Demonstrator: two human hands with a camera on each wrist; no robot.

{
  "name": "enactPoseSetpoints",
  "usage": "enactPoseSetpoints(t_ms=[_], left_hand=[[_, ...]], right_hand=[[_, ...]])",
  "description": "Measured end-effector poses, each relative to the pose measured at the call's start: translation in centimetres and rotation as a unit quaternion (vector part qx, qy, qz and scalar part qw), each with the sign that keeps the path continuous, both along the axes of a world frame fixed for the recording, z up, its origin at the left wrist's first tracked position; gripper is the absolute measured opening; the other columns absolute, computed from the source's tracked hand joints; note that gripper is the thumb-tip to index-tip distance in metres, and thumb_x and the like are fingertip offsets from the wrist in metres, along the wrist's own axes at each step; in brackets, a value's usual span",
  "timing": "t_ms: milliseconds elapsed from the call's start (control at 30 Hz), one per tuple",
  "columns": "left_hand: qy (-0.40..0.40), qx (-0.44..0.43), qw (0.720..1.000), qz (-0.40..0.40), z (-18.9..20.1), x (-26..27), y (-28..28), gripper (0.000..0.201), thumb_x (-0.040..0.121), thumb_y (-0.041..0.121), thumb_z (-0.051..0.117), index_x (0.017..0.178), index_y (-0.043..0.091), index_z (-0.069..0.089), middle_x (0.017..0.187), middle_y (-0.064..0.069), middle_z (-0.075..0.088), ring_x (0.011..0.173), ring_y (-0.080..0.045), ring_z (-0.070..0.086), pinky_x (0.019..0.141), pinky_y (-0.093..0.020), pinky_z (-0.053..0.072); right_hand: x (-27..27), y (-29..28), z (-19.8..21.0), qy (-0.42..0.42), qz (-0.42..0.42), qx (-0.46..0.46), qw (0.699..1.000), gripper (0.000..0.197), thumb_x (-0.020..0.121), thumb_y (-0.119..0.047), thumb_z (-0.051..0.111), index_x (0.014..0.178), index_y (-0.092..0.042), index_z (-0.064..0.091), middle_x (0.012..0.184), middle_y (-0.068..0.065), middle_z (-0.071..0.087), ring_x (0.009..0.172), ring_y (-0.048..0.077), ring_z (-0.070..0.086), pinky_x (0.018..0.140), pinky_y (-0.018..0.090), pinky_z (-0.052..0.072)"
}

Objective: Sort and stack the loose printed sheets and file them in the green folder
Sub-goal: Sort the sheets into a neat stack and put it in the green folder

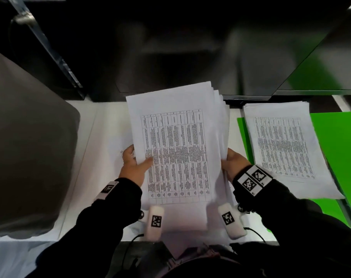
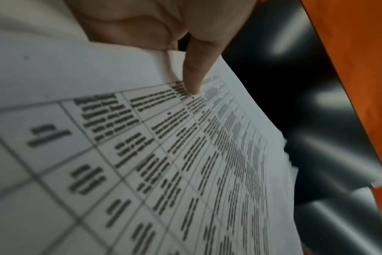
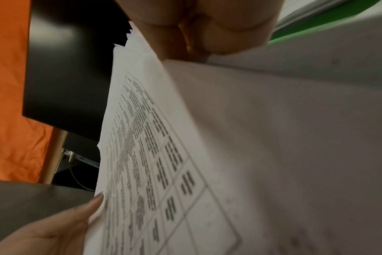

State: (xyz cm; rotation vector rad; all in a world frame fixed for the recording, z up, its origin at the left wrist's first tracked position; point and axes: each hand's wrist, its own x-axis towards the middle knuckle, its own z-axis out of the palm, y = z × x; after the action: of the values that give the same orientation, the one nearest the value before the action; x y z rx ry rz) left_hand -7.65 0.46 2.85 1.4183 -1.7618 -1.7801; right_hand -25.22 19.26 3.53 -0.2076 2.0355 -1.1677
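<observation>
I hold a bundle of printed sheets [image 1: 176, 141] with tables on them, lifted over the white desk. My left hand [image 1: 135, 163] grips its left edge, thumb lying on the top page; the left wrist view shows that thumb [image 2: 194, 75] pressed on the print. My right hand [image 1: 233, 163] grips the right edge, fingers tucked under the fanned pages [image 3: 185, 155]. To the right, the open green folder [image 1: 339, 149] lies flat with a second stack of printed sheets [image 1: 285, 145] resting on it.
A grey rounded object [image 1: 30, 147] fills the left side of the desk. Dark monitors or equipment [image 1: 170, 57] stand behind the papers. More white sheets [image 1: 186, 217] lie on the desk under the bundle. An orange surface [image 3: 9, 86] shows in the wrist views.
</observation>
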Motion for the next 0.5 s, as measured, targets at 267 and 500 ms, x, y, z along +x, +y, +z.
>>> enactPoseSetpoints(t_ms=[267,500], left_hand=[[-0.105,-0.028,0.986,-0.127,-0.5,-0.6,1.5,0.063,0.095,0.019,0.049,0.147,0.016,0.015,0.152,-0.003,0.028,0.137,-0.022,0.032,0.106,-0.027,0.026],[-0.188,-0.082,0.978,0.033,-4.3,2.8,-1.2,0.051,0.07,0.019,0.077,0.116,0.025,0.054,0.128,-0.013,0.046,0.114,-0.031,0.051,0.1,-0.044,0.043]], right_hand=[[0.2,0.2,1.0,0.043,-0.02,0.055,0.997,0.055,0.092,-0.051,0.041,0.136,-0.019,0.044,0.133,0.004,0.053,0.126,0.026,0.047,0.105,0.034,0.034],[-1.2,2.3,-0.4,0.075,-0.011,0.178,0.981,0.036,0.088,-0.017,0.056,0.123,-0.009,0.055,0.119,0.016,0.062,0.093,0.025,0.056,0.08,0.025,0.038]])
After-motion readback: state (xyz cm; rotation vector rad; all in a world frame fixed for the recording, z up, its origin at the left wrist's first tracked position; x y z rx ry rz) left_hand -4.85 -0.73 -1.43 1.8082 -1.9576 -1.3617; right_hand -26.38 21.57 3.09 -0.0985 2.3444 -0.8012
